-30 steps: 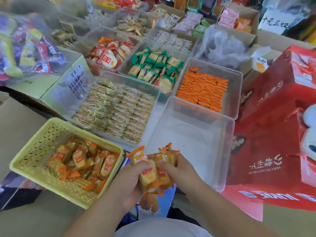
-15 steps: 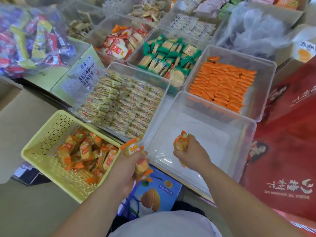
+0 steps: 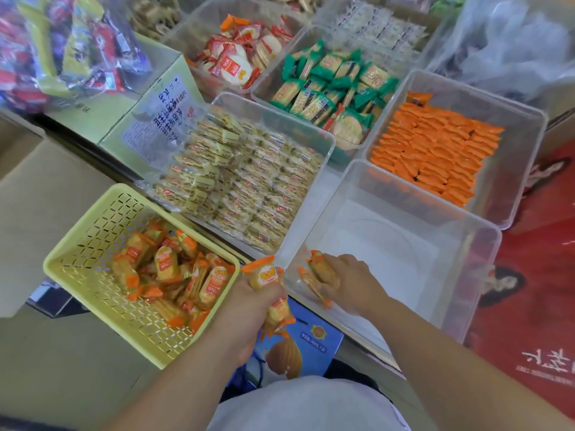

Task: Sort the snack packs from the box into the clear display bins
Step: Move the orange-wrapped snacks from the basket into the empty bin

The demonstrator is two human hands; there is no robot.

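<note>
Empty clear bin [image 3: 398,244] centre-right of frame. Yellow basket [image 3: 102,231] lower left holds loose orange snack packs [image 3: 168,269]. Right hand [image 3: 351,286] is inside the bin's near-left corner, fingers curled round a small bunch [image 3: 322,272]. Left hand [image 3: 249,309], between basket and bin, grips a second bunch [image 3: 264,276]. Packs look light, with slippery film and probably brittle crackers; grip the body gently, not the crimped ends.

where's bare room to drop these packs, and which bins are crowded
The floor of the empty clear bin beyond the right hand, between the pale cracker bin and the red box. Also the yellow basket's far-left corner, and a strip along the orange pack bin's right wall. The pale cracker bin is packed.
</note>
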